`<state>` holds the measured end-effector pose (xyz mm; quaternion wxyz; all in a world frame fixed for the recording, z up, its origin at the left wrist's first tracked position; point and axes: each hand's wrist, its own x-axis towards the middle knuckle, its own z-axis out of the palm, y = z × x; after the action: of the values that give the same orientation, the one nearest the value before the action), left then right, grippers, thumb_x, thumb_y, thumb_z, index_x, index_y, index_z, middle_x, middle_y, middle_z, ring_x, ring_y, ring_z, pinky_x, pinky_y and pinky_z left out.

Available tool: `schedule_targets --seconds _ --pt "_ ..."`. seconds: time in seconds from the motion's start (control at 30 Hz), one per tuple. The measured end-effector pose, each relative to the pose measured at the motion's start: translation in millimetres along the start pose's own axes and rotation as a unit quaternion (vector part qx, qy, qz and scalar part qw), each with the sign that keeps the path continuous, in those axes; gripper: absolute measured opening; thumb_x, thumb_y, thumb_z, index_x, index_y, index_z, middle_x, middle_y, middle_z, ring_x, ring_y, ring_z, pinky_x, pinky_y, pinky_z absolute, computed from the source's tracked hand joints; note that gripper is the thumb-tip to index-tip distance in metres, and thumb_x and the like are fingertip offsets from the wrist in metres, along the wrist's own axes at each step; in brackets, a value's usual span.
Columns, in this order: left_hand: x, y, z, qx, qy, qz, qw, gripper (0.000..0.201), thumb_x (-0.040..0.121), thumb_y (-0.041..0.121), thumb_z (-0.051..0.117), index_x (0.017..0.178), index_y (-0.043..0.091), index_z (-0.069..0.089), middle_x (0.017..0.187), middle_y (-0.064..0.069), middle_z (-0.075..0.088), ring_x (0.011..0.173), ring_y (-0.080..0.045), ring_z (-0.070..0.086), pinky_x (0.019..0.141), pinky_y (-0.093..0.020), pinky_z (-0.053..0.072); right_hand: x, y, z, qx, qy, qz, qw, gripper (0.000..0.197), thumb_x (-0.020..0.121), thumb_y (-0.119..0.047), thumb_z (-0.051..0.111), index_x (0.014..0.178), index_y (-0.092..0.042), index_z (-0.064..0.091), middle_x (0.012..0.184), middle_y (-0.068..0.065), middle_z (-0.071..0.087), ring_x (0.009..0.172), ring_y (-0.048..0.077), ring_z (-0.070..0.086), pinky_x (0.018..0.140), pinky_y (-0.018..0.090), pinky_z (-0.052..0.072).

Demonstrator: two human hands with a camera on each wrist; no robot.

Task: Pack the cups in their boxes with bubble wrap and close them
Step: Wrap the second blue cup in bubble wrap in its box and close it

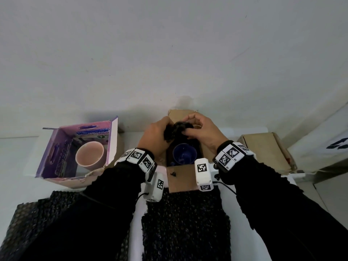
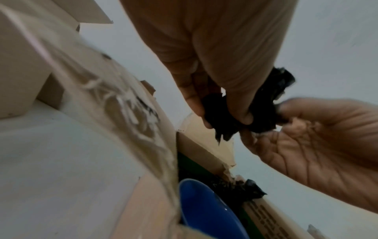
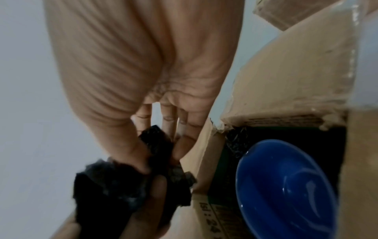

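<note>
A blue cup (image 1: 184,154) stands in an open brown cardboard box (image 1: 180,178) at the centre, with black wrap around it inside. Above the box both hands hold a crumpled wad of black bubble wrap (image 1: 175,129). My left hand (image 1: 157,135) grips its left side, and my right hand (image 1: 199,129) pinches its right side. The wad (image 2: 259,105) and the cup (image 2: 206,210) show in the left wrist view. In the right wrist view the wad (image 3: 126,186) sits left of the cup (image 3: 286,186). A pink cup (image 1: 90,155) stands in an open purple box (image 1: 54,157) on the left.
Sheets of black bubble wrap (image 1: 186,223) lie on the white table in front of the boxes, partly under my sleeves. A closed brown cardboard box (image 1: 267,151) sits to the right. A white wall rises right behind the boxes.
</note>
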<state>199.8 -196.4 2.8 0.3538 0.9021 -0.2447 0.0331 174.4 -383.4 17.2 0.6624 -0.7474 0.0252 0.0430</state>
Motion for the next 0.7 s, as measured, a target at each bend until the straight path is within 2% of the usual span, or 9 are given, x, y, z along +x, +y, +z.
schedule_targets --seconds 0.07,0.17,0.27,0.33,0.43,0.5,0.57,0.63,0.7 --pt "0.6 -6.4 -1.8 0.009 0.018 0.023 1.0 0.022 0.074 0.009 0.066 0.095 0.012 0.065 0.091 -0.006 0.065 0.078 -0.024 0.061 0.065 -0.02 0.036 4.9 6.7 -0.4 -0.082 0.025 -0.053 0.995 0.025 0.074 0.01 0.067 0.088 -0.012 0.067 0.093 0.005 0.068 0.086 0.015 0.063 0.083 0.03 0.052" --pt "3.6 -9.7 -2.0 0.068 0.016 0.069 0.995 0.028 0.071 0.003 0.062 0.097 0.008 0.071 0.102 -0.011 0.061 0.075 -0.027 0.062 0.067 -0.028 0.049 15.3 18.5 4.6 -0.19 0.082 -0.121 0.971 0.029 0.069 0.009 0.063 0.076 -0.019 0.069 0.086 -0.001 0.068 0.082 0.016 0.063 0.079 0.03 0.05" --pt "5.0 -7.6 4.8 0.212 -0.049 0.078 0.973 0.023 0.081 0.009 0.062 0.102 0.01 0.071 0.109 -0.013 0.059 0.076 -0.035 0.063 0.061 -0.034 0.047 19.0 34.2 9.6 -0.41 0.085 -0.188 0.888 0.022 0.073 0.002 0.062 0.078 -0.018 0.071 0.092 0.002 0.063 0.095 0.023 0.053 0.073 0.032 0.047" --pt "7.4 -9.1 13.9 0.292 -0.101 0.067 0.949 0.02 0.087 0.018 0.054 0.1 0.015 0.069 0.108 -0.009 0.056 0.087 -0.033 0.059 0.066 -0.037 0.051 17.4 44.5 12.5 -0.472 0.062 -0.193 0.858 0.016 0.077 -0.002 0.062 0.083 -0.013 0.073 0.094 0.006 0.061 0.093 0.027 0.054 0.068 0.035 0.049" --pt "12.6 -12.8 21.5 0.353 -0.128 0.07 0.924 0.018 0.085 0.023 0.051 0.084 0.018 0.068 0.095 -0.004 0.058 0.091 -0.03 0.053 0.069 -0.04 0.049 10.7 54.2 15.1 -0.49 0.024 -0.197 0.849 0.021 0.078 -0.024 0.056 0.086 -0.01 0.069 0.09 0.006 0.06 0.083 0.027 0.056 0.064 0.037 0.049" --pt "11.9 -14.5 24.3 0.379 -0.148 0.112 0.907 0.011 0.076 0.022 0.058 0.07 0.018 0.066 0.079 -0.002 0.062 0.088 -0.029 0.053 0.068 -0.037 0.044 7.1 58.0 14.7 -0.525 -0.004 -0.193 0.829 0.035 0.076 -0.047 0.052 0.089 -0.016 0.063 0.088 0.0 0.061 0.082 0.022 0.054 0.07 0.036 0.045" --pt "7.8 -17.0 25.1 0.401 -0.141 0.139 0.894 0.008 0.069 0.023 0.061 0.062 0.019 0.063 0.066 0.002 0.064 0.083 -0.026 0.054 0.068 -0.035 0.038 6.1 60.8 14.3 -0.582 -0.024 -0.186 0.791 0.045 0.074 -0.057 0.052 0.1 -0.021 0.057 0.091 -0.005 0.064 0.089 0.021 0.053 0.078 0.038 0.039" --pt "5.6 -19.3 25.5 0.395 -0.092 0.13 0.905 0.006 0.069 0.025 0.061 0.065 0.021 0.062 0.065 0.003 0.064 0.082 -0.026 0.053 0.07 -0.036 0.034 7.5 62.7 16.6 -0.619 -0.018 -0.187 0.763 0.04 0.078 -0.047 0.054 0.107 -0.02 0.055 0.092 -0.002 0.068 0.096 0.024 0.052 0.082 0.04 0.031" --pt "4.8 -19.6 24.9 0.366 -0.047 0.105 0.924 0.015 0.067 0.027 0.067 0.079 0.02 0.063 0.076 0.001 0.066 0.084 -0.028 0.053 0.071 -0.037 0.034 11.9 61.9 19.5 -0.621 -0.002 -0.178 0.764 0.028 0.085 -0.036 0.052 0.106 -0.019 0.059 0.09 0.002 0.069 0.1 0.025 0.051 0.081 0.04 0.027"
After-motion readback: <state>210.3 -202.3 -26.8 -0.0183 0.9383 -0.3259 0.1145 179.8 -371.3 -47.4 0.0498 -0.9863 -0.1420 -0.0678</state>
